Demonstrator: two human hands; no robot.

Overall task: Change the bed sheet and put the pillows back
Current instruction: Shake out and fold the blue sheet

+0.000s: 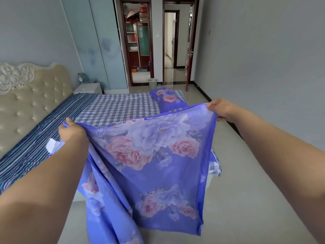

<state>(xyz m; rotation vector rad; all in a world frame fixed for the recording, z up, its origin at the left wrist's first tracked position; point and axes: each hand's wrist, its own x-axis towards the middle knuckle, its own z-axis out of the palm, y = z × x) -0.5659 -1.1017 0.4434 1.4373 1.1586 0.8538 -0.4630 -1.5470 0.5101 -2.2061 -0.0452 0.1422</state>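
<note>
A purple floral bed sheet (154, 166) hangs spread in front of me, its lower part drooping toward the floor. My left hand (71, 131) grips its top edge on the left, and my right hand (220, 109) grips the top edge on the right, arms stretched out. Behind the sheet lies the bed (114, 106), covered with a blue-and-white checked cloth and a dark striped cloth near the headboard. A pillow (168, 99) in matching purple floral fabric lies at the bed's far corner.
A tufted cream headboard (31, 103) stands at the left, a white nightstand (88, 88) beyond it. A pale bin (152, 84) sits by two open doorways at the back. Grey tiled floor (246, 191) stretches along the right side of the bed.
</note>
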